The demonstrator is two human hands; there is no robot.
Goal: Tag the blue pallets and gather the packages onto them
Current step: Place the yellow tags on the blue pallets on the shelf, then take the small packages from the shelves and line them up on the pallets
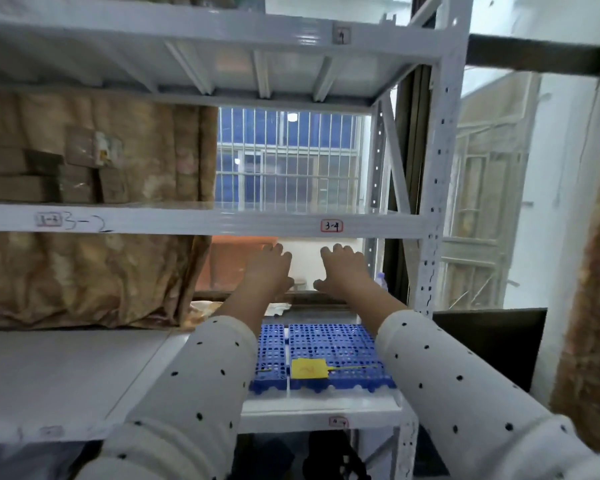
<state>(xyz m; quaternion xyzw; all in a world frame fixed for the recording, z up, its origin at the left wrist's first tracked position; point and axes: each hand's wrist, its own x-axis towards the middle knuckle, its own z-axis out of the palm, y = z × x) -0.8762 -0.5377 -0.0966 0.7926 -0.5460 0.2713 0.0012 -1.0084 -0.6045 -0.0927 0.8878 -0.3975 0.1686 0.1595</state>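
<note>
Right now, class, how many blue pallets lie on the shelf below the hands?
2: a narrow pallet on the left, partly behind the left sleeve, and a wider pallet beside it carrying the yellow tag. The sleeves may hide more.

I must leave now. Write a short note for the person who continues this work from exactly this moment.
Left hand and right hand: both open, holding nothing, reaching forward under the shelf beam marked 3-4.
Blue pallets: side by side on the lower shelf, under the forearms.
Done: a yellow tag lies on the right pallet.
Left: no packages on the pallets yet. Brown boxes sit on the shelf to the left.
</note>
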